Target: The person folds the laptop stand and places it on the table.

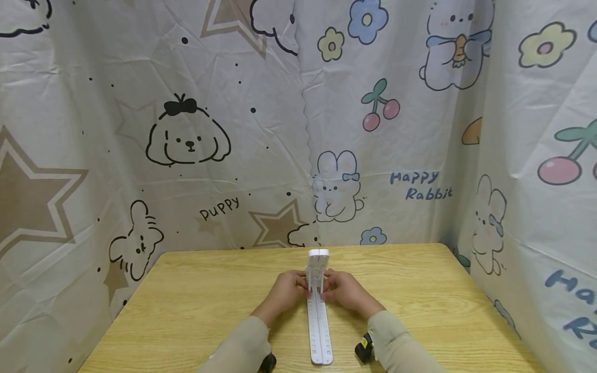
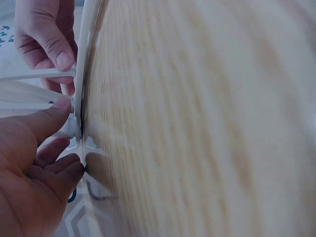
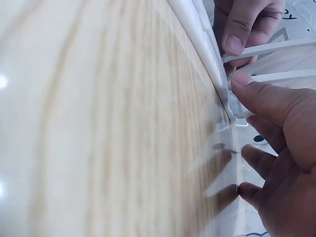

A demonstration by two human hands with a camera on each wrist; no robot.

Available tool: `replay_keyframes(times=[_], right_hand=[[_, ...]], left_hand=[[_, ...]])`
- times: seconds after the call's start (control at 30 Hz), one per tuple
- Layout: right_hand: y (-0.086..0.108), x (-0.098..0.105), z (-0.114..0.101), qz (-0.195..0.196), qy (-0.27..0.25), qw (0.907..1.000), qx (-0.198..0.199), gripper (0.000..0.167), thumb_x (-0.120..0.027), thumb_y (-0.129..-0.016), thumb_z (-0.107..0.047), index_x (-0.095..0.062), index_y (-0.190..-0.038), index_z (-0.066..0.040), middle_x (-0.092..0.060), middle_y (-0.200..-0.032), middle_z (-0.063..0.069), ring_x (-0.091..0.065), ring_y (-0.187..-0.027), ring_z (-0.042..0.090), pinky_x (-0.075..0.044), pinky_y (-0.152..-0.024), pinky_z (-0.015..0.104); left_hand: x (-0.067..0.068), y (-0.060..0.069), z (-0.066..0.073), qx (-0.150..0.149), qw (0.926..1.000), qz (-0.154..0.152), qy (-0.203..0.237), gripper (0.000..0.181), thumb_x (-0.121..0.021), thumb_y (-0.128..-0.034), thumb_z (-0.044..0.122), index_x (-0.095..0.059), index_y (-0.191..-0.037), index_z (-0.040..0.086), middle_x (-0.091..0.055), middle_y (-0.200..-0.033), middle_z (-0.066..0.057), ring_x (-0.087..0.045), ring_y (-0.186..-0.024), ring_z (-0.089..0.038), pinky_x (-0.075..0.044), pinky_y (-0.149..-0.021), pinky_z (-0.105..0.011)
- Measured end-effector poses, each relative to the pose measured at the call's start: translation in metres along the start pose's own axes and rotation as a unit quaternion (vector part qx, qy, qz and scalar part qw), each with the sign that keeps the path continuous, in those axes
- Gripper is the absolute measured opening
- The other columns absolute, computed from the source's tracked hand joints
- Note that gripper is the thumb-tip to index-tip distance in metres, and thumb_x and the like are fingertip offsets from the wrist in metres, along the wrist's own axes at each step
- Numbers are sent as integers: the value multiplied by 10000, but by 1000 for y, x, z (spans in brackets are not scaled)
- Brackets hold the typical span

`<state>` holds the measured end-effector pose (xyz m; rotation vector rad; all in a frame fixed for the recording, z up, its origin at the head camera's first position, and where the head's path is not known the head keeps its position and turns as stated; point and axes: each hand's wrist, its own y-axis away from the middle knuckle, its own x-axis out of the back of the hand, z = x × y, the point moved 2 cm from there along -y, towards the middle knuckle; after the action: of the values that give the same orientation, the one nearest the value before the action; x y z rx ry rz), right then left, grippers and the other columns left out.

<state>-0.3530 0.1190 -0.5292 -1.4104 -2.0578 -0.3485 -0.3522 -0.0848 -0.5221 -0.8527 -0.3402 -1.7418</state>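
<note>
A white folding stand [image 1: 319,331], likely a laptop stand, lies lengthwise on the table, with two long notched bars side by side and a raised part at its far end. My left hand [image 1: 286,289] is at the left side of the raised part, its thumb at the foot of a thin strut [image 2: 34,75] in the left wrist view. From the other side my right hand [image 1: 347,291] mirrors it, the thumb pressing a strut's foot in the right wrist view. Both hands pinch the stand between thumb and fingers; some fingertips are hidden behind it.
The wooden table [image 1: 210,290] reaches back to a patterned cloth [image 1: 261,155] that hangs behind it and along both sides. A black wrist device [image 1: 365,348] sits by the right sleeve, and another [image 1: 268,362] by the left sleeve.
</note>
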Motion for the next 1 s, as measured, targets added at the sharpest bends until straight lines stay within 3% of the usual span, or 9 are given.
replay_keyframes(times=[0.47,0.83,1.0], right_hand=[[-11,-2,2,321,298,9988,206,112,-849,-788,-37,-758,-764,-97,-646,-1390,148,-550,-1346,401,-408,-1155,550],[-18,-4,2,647,478,9965,-219,107,-875,-771,-90,-781,-767,-141,-670,-1358,111,-582,-1309,378,-431,-1139,534],[-18,-4,-1,892,660,9931,-384,175,-899,-755,-128,-731,-730,-172,-701,-1302,102,-609,-1273,363,-460,-1113,521]], left_hand=[[-2,-7,1,136,9994,317,95,55,-808,-811,-25,-813,-851,12,-754,-1171,-120,-674,-1169,-339,-534,-1037,-490],[-2,-9,5,72,9985,461,-282,56,-816,-782,-39,-809,-807,11,-776,-1064,-92,-707,-1064,-308,-573,-961,-469],[1,-8,8,240,9968,601,-462,54,-840,-770,2,-806,-764,43,-786,-960,-48,-717,-932,-248,-607,-833,-412]])
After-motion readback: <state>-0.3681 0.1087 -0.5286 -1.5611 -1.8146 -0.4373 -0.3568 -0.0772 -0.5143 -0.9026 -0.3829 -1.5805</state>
